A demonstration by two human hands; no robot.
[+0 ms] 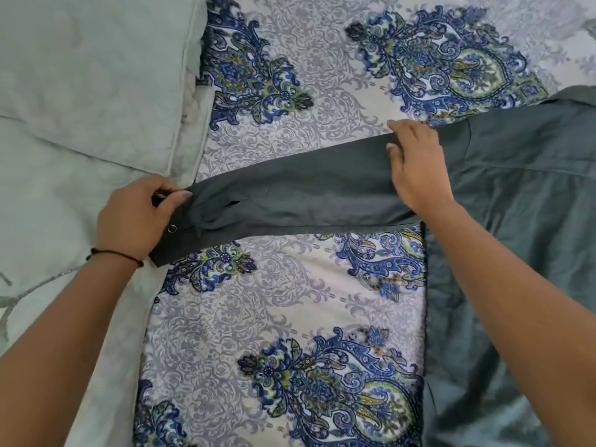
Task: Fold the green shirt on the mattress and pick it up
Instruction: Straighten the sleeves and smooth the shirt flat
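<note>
Dark green woven shirt [516,195], smooth, spread on paisley-printed mattress cover [283,311]; body cut off at right edge. Long sleeve [290,195] extended leftward. Left hand [135,217] pinches snap-buttoned cuff [174,233]; right hand [416,166], fingers spread, presses flat on upper sleeve. Pale quilted pillows [90,91] at left.

A bedroom in a home: a mattress [274,317] under a blue paisley bedsheet [322,75], with pale green pillows [90,75] (stacked, overlapping) lying just beyond the left hand's fingers [174,198].
</note>
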